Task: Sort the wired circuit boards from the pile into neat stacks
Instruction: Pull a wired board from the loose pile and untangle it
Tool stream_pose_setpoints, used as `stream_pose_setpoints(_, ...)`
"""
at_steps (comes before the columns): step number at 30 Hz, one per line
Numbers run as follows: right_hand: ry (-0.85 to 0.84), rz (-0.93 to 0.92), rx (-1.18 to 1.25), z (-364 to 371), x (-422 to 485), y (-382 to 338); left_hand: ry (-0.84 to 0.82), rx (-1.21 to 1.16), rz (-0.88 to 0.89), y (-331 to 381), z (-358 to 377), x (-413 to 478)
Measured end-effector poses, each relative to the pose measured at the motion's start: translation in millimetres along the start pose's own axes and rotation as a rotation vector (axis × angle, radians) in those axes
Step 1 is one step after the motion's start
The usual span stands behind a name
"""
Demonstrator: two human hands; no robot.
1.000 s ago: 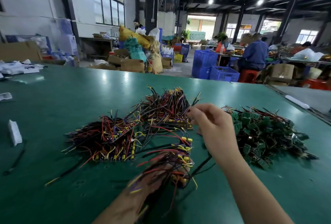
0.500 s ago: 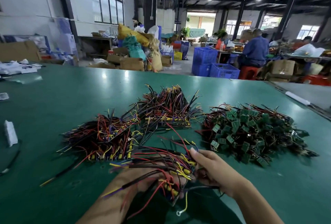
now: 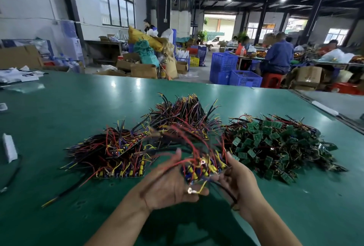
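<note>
A white strip (image 3: 8, 147) lies at the left of the green table (image 3: 59, 108). Left stack (image 3: 120, 157): boards flat, yellow connectors along the near edge, long axis left-right, wires fanning away and leftward. Far stack (image 3: 183, 116): behind it, wires pointing up and away. Left hand (image 3: 171, 186): palm up, fingers nearly straight beneath the bundle (image 3: 202, 167). The bundle is held above the table's near side. Its long axis is roughly left-right, and its wires rise away and leftward, blurred. Right hand (image 3: 239, 180): fingers curled round the bundle's right end. Pile (image 3: 275, 147): tangled green boards, just right. Blue crates (image 3: 236, 72) stand beyond the table; their contents cannot be told.
</note>
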State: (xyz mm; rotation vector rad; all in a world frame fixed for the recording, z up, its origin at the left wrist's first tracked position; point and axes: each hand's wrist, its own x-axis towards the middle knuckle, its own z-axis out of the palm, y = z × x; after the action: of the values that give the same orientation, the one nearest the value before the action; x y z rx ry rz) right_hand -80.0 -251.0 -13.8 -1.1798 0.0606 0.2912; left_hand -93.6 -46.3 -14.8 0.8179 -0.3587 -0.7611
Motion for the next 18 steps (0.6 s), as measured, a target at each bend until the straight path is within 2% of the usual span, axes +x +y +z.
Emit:
stream_pose_setpoints(1, 0.004, 0.015, 0.049, 0, -1, -1, -0.027, 0.027, 0.020, 1, 5, -1)
stream_pose_setpoints(2, 0.012, 0.021, 0.083, 0, 0, -1, 0.044, 0.062, 0.029, -2, 5, 1)
stream_pose_setpoints(3, 0.028, 0.011, 0.108, 0, 0, -2, 0.139, 0.073, 0.012, -2, 9, 4)
stream_pose_setpoints(6, 0.109, -0.069, 0.190, -3, 5, -3, 0.473, 0.176, 0.124, -9, 6, 15)
stream_pose_setpoints(8, 0.153, -0.091, 0.217, -5, 6, -4, 0.607, 0.272, 0.212, -13, 9, 17)
stream_pose_setpoints(12, 0.158, -0.182, 0.183, -4, 9, 2, 0.662, 0.381, 0.333, -18, 15, 17)
stream_pose_setpoints(18, 0.110, -0.215, 0.214, 2, 7, 8, 0.742, 0.590, 0.392, -13, 13, 15)
